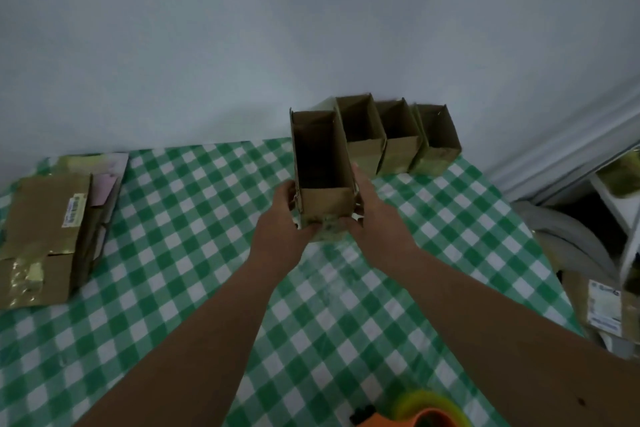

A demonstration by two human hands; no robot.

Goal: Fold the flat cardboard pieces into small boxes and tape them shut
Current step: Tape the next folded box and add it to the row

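Observation:
An open-topped brown cardboard box [323, 199] stands upright just above the green checked tablecloth [194, 253], near the table's middle. My left hand [282, 218] grips its lower left side and my right hand [372, 211] grips its lower right side, fingers curled under the bottom edge. Behind it, three more folded open boxes [398, 149] stand in a row against the wall. A stack of flat cardboard pieces [45, 236] with shiny tape patches lies at the table's left edge.
An orange tape dispenser with a yellowish roll [429, 409] sits at the bottom edge of view. To the right, off the table, are a grey rounded object [571, 239], a white shelf frame [623, 218] and a labelled carton [606, 308].

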